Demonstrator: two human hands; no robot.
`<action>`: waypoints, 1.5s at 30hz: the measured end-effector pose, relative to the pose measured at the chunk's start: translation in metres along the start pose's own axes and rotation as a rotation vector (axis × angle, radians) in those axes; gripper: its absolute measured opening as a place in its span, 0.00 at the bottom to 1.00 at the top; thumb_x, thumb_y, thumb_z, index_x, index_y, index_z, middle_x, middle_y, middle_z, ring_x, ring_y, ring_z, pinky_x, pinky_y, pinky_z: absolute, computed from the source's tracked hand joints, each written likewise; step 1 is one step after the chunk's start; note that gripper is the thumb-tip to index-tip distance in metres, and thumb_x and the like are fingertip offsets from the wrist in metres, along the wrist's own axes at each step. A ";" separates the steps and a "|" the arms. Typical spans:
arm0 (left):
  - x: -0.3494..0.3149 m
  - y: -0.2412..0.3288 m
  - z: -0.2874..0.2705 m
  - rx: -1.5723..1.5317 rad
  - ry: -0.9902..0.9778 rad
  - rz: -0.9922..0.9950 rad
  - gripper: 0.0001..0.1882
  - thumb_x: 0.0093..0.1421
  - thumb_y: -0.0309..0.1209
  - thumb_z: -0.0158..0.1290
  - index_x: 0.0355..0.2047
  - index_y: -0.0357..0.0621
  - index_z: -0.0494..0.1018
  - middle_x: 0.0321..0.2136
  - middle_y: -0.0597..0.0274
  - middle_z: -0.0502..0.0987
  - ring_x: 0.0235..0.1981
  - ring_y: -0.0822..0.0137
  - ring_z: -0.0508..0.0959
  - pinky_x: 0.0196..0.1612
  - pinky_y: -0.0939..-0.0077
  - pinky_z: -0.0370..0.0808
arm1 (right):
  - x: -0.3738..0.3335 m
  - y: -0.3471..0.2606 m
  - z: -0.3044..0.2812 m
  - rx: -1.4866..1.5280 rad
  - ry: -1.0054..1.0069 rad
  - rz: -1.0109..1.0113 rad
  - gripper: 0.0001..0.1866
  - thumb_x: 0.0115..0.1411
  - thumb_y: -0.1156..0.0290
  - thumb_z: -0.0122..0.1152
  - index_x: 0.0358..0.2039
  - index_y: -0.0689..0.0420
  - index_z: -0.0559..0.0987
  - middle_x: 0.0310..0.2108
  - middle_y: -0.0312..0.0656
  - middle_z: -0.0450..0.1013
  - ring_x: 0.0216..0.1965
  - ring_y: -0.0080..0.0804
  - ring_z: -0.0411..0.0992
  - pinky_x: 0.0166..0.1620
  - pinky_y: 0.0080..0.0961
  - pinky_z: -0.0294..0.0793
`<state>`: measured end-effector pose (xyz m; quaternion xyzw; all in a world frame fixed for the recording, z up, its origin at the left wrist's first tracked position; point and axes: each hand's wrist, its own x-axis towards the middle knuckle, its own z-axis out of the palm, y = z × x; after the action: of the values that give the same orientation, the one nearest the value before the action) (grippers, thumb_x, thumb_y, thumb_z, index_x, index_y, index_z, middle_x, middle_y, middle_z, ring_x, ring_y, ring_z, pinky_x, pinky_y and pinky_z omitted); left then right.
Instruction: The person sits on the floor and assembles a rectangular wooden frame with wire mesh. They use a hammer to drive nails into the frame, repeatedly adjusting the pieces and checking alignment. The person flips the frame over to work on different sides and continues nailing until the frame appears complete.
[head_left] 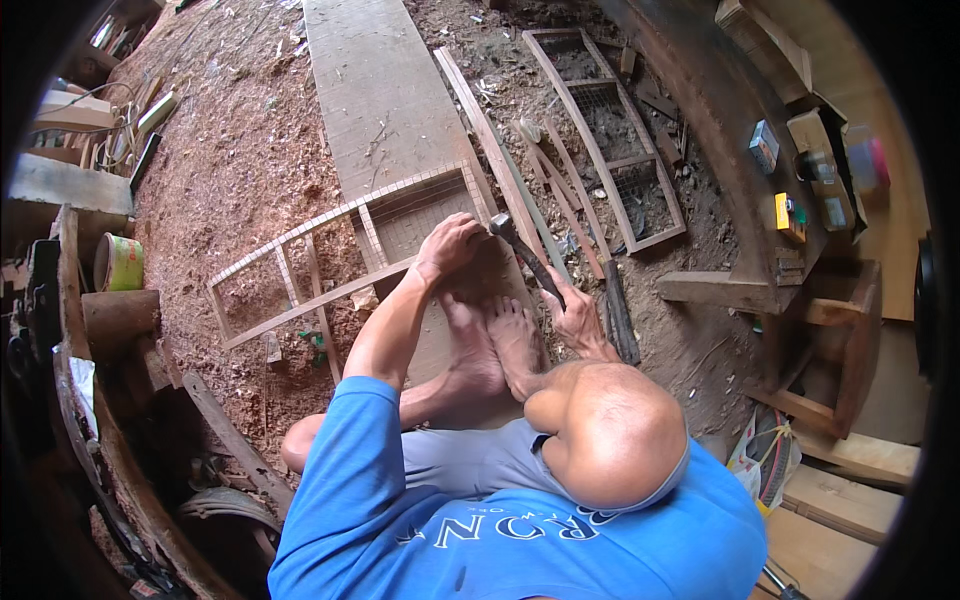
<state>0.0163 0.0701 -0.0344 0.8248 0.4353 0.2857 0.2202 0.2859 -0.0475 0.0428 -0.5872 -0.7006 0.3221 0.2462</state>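
Observation:
A wooden frame (pixel 318 312) with several crosspieces and wire mesh lies slanted in front of my feet. My left hand (pixel 450 245) is closed at its near right end, fingers bent down against the wood. Whatever those fingers pinch is hidden. My right hand (pixel 578 320) grips the dark handle of a hammer (pixel 527 258). The hammer's metal head is just right of my left fingertips. Under the frame's right part runs a long flat board (pixel 385 95), and my bare feet (pixel 512 330) rest on it.
A second meshed frame (pixel 605 150) lies far right, with loose wooden strips (pixel 490 150) beside it. Small boxes (pixel 764 147) sit on a wooden ledge at right, above a wooden stool-like piece (pixel 820 345). At left are a tin can (pixel 120 262) and stacked timber. Wood shavings cover the ground.

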 end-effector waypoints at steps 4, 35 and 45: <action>-0.001 -0.004 0.004 0.041 0.029 0.029 0.08 0.57 0.32 0.55 0.35 0.43 0.78 0.36 0.55 0.77 0.43 0.53 0.77 0.50 0.62 0.75 | -0.003 -0.002 0.001 0.002 0.072 -0.047 0.23 0.67 0.65 0.57 0.62 0.53 0.72 0.40 0.59 0.79 0.39 0.51 0.81 0.38 0.39 0.80; 0.005 0.001 -0.003 0.101 0.005 -0.049 0.43 0.45 0.33 0.64 0.63 0.48 0.60 0.57 0.51 0.64 0.62 0.50 0.62 0.63 0.51 0.55 | 0.002 -0.019 0.003 0.014 -0.057 0.118 0.26 0.67 0.65 0.56 0.64 0.54 0.69 0.44 0.62 0.77 0.44 0.56 0.79 0.44 0.42 0.81; 0.004 0.007 -0.003 0.092 0.056 -0.032 0.42 0.46 0.32 0.63 0.63 0.48 0.60 0.57 0.52 0.65 0.62 0.51 0.63 0.64 0.52 0.55 | 0.007 -0.019 0.011 -0.036 -0.009 0.012 0.24 0.66 0.67 0.57 0.62 0.56 0.71 0.39 0.60 0.79 0.39 0.51 0.81 0.41 0.40 0.80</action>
<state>0.0201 0.0701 -0.0268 0.8185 0.4673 0.2850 0.1744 0.2642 -0.0445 0.0493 -0.5942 -0.7039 0.3134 0.2307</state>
